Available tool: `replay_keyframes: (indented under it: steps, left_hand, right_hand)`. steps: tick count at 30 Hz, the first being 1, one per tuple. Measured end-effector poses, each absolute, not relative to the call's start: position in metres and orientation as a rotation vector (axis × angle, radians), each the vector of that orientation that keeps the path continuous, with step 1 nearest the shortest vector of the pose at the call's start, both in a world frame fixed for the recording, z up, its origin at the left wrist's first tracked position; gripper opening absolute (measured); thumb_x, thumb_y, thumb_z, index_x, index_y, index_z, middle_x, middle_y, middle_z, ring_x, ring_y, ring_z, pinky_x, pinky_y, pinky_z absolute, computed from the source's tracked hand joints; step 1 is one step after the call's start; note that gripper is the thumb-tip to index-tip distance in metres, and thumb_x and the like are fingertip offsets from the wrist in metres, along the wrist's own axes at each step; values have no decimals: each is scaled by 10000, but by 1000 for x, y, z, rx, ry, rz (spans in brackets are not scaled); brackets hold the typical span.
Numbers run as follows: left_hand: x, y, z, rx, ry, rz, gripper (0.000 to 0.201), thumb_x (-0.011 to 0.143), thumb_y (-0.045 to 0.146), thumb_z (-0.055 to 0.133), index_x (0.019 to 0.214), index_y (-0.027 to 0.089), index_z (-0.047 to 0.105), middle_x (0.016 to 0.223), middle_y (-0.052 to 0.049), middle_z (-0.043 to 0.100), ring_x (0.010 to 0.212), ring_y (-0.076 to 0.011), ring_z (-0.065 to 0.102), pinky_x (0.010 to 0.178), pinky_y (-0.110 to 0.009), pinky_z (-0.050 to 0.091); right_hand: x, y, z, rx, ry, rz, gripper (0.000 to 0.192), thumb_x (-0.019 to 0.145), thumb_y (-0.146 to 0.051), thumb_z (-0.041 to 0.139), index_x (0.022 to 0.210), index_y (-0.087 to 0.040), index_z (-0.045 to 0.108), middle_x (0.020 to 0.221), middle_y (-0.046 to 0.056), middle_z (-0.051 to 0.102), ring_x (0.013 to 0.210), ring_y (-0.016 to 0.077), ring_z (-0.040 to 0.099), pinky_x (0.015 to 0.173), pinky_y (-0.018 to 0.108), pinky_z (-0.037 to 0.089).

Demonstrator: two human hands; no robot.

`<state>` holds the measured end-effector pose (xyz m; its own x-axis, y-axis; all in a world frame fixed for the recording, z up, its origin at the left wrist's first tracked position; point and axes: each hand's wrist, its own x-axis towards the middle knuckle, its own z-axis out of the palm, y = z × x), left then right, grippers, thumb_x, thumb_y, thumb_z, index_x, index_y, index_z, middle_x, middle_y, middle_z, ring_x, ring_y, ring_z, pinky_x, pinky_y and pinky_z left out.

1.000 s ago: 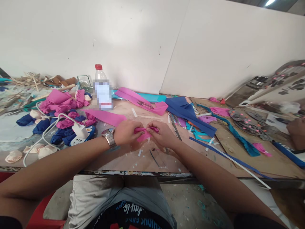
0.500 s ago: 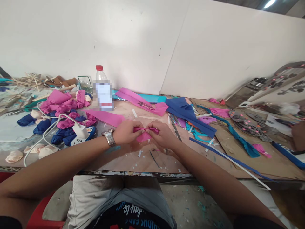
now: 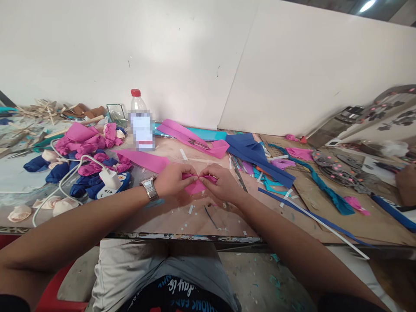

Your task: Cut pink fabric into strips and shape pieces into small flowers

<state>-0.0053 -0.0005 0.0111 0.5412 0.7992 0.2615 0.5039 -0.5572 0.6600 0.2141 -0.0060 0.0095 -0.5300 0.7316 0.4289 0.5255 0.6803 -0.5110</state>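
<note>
Both hands meet at the middle of the workbench (image 3: 169,216) in the head view, pinching one small pink foam piece (image 3: 195,185) between them. It's a folded scrap, and its long axis runs left to right, straight across from one grip to the other. The left hand (image 3: 171,180) has its fingertips closed on the left end, the right hand (image 3: 221,182) is clamped on the right end, and the thumbs nearly touch over the middle. Neither hand is really nearer, since they share it evenly; the lower flap of the piece hangs toward the near edge, just above the bench.

Left of the hands there's a pile of pink and blue rolled foam flowers (image 3: 81,149) and a white charger (image 3: 107,177) on its cable. Further back stands a plastic bottle (image 3: 140,123) with a red cap, but its label is blurred out, so nothing is readable there. Some writing shows on the dark shirt (image 3: 182,290) at the bottom, probably upside down, and I can't make it out.
</note>
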Motion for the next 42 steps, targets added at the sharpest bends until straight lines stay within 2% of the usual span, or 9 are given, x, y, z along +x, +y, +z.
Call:
replay_keyframes:
  steps: [3, 8, 15, 20, 27, 34, 42]
  left_hand:
    - [-4, -3, 12, 2350, 1103, 735, 238, 936, 383, 565, 899, 221, 736, 833, -6, 739, 741, -160, 628, 659, -274, 402]
    - [-1, -7, 10, 2607, 1165, 721, 293, 969, 416, 519, 918, 232, 742, 739, -26, 720, 726, -188, 625, 743, -316, 410]
    - [-5, -4, 13, 2384, 1212, 698, 312, 937, 441, 536, 894, 220, 752, 823, -26, 748, 720, -167, 623, 629, -272, 367]
    - [-5, -2, 15, 2329, 1164, 634, 300, 920, 413, 562, 832, 185, 735, 724, -18, 699, 645, -138, 559, 594, -255, 332]
    - [-7, 0, 16, 2281, 1165, 565, 325, 917, 397, 553, 744, 160, 691, 606, 1, 613, 563, -116, 483, 537, -251, 269]
    - [-7, 2, 17, 2264, 1152, 539, 343, 922, 407, 546, 751, 154, 701, 605, -4, 625, 560, -119, 499, 535, -252, 276]
    - [-6, -1, 14, 2328, 1147, 544, 288, 907, 396, 586, 827, 171, 747, 719, -25, 709, 627, -134, 554, 576, -249, 316]
  right_hand:
    - [213, -6, 9, -986, -2259, 447, 85, 909, -231, 608, 857, -203, 670, 830, 36, 689, 804, 196, 596, 757, 333, 438]
    - [212, -8, 7, -1078, -2225, 540, 117, 909, -241, 590, 850, -199, 681, 826, 26, 689, 802, 186, 607, 740, 312, 437]
    - [214, -4, 8, -1089, -2190, 552, 137, 910, -291, 626, 877, -185, 705, 830, 28, 705, 790, 176, 616, 722, 294, 431]
    - [217, -2, 8, -1091, -2225, 518, 107, 894, -262, 648, 849, -184, 706, 842, 43, 716, 791, 177, 622, 723, 289, 431]
    - [222, 2, 12, -1178, -2215, 633, 96, 866, -238, 668, 804, -179, 713, 792, 21, 718, 755, 165, 627, 695, 272, 431]
    - [224, 3, 12, -1146, -2254, 638, 121, 890, -264, 646, 857, -179, 726, 843, 35, 737, 786, 174, 642, 711, 281, 451]
    - [219, 0, 7, -1087, -2297, 560, 124, 902, -287, 652, 895, -189, 728, 863, 50, 737, 810, 191, 645, 735, 305, 460]
